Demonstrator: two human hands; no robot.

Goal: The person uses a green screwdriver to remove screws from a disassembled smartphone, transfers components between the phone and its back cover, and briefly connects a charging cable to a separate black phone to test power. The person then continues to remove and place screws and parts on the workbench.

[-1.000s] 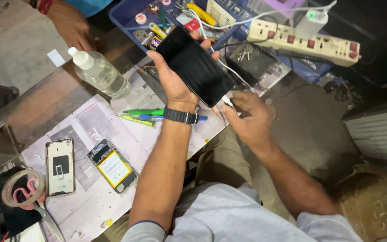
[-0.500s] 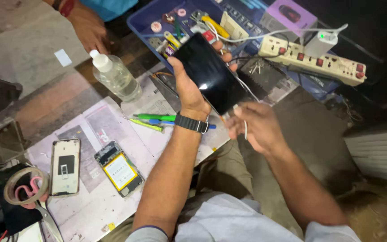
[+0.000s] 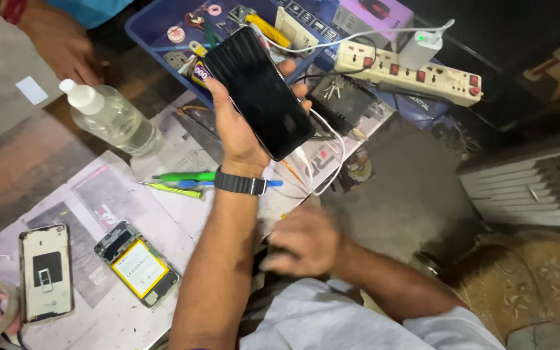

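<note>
The left hand point(image 3: 238, 129) holds a black smartphone point(image 3: 259, 92) up above the far part of the bench point(image 3: 14, 175). The dark screen faces the camera, the fingers are wrapped around its edges, and the thumb lies along the near side. A white cable point(image 3: 332, 152) hangs in a loop from the lower end of the phone; I cannot tell if it is plugged into it. A dark wristband point(image 3: 240, 183) sits on the left wrist.

The right hand point(image 3: 303, 246) is low, near the person's lap and just off the front edge of the bench. It is blurred, the fingers look loosely curled, and I cannot tell whether they hold anything.

On the newspaper point(image 3: 118, 214) near the front left corner lie an opened phone with a yellow battery point(image 3: 139, 266) and, beside it, a phone back cover point(image 3: 46, 272). A green tool point(image 3: 186, 176) and a clear bottle point(image 3: 115, 120) lie further in. At the far edge stand a blue tray of parts point(image 3: 163, 32) and a white power strip point(image 3: 409, 74) with a charger in it. Another person's hand point(image 3: 63, 45) rests at the far left corner.

The step in hand seems to be checking the assembled phone, perhaps on the charger. The next move probably needs the right hand to come up to the phone, while the left keeps a steady grip so that the cable does not pull it.
</note>
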